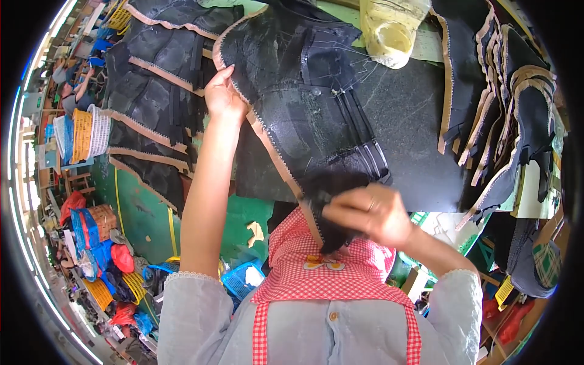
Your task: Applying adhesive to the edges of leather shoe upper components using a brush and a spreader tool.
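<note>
A large black sheet-like piece with a tan, zigzag-edged border (277,152) lies over the dark work board, its near end hanging over my apron. Shiny wet patches and thin pale strands show on its surface. My left hand (224,100) grips the tan border at the piece's upper left, thumb on top, the other fingers mostly hidden. Over the near end, my right hand (374,213) is curled closed and smeared by motion; a dark blur lies beside its fingers, and what they hold cannot be made out. Past the piece stands a yellowish, crusted pot (395,36).
Similar black pieces (158,79) lie overlapped at the left; more black pieces (486,91) are bunched at the right. The dark board (413,140) shows between. Below left are a blue basket (243,280) and a green surface (140,207). Another person (76,91) is far left.
</note>
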`<action>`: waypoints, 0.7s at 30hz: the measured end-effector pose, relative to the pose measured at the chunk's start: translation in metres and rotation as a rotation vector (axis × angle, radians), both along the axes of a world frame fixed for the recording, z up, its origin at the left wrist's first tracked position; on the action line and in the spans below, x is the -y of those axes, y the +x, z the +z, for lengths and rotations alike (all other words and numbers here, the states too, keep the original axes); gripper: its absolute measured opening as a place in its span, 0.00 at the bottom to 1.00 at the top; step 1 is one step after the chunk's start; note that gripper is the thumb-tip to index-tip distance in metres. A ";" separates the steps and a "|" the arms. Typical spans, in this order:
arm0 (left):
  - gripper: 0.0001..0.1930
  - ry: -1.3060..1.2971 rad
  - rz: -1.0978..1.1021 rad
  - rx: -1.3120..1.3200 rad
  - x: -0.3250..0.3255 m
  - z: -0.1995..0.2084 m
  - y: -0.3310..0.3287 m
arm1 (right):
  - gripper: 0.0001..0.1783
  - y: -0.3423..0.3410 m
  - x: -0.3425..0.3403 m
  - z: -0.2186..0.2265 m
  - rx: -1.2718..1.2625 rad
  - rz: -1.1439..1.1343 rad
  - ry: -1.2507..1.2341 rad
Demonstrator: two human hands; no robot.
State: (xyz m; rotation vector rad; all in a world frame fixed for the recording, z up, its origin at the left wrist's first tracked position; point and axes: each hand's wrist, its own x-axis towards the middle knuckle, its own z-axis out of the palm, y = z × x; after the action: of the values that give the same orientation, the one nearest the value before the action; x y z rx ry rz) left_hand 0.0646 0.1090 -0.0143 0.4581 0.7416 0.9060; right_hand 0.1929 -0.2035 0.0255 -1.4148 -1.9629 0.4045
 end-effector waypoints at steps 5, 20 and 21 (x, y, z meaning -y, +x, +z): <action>0.17 -0.015 0.039 -0.019 0.008 0.003 0.000 | 0.10 0.014 -0.019 0.033 -0.238 -0.152 -0.010; 0.16 -0.018 0.066 -0.008 -0.003 -0.008 0.007 | 0.09 0.103 -0.003 0.067 0.026 -0.248 -0.294; 0.16 -0.024 0.078 -0.013 -0.003 -0.007 0.007 | 0.09 0.099 -0.007 0.070 -0.015 -0.218 -0.197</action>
State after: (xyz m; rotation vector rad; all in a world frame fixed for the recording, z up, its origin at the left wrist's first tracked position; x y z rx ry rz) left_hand 0.0719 0.1123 -0.0212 0.4168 0.7853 0.9668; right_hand 0.2918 -0.1964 0.0952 -1.7254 -1.7714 0.5158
